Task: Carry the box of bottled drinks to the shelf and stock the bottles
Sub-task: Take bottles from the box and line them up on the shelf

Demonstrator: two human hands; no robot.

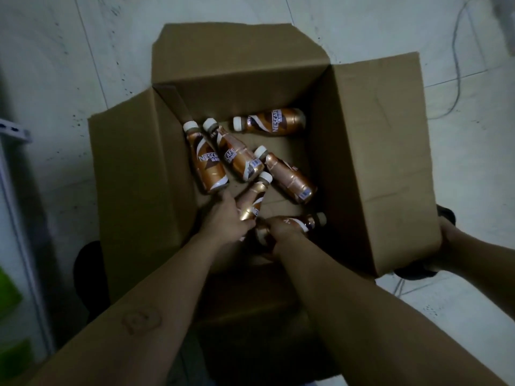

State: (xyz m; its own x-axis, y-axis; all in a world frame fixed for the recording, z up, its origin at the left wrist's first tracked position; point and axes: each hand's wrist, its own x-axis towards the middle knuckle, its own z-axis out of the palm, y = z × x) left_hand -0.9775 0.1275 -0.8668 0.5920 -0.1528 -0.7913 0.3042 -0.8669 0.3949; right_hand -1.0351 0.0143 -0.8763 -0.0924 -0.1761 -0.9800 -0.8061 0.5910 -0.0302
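Floor-parked box (376, 168) open, six bottles left; left hand (225, 218) and right hand (281, 232) each clamped on one, shelving pending.

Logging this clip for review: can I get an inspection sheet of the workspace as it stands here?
Surface: pale tiled floor, scuffed and speckled.
Job's things: open brown cardboard box on the floor; six copper-coloured coffee bottles with white caps, four lying loose.
Clutter: nothing seen.
Hands: left hand grips one bottle; right hand grips another.
Cables: thin cable on floor, upper right.
Surroundings: white shelf edge at left; dim lighting.
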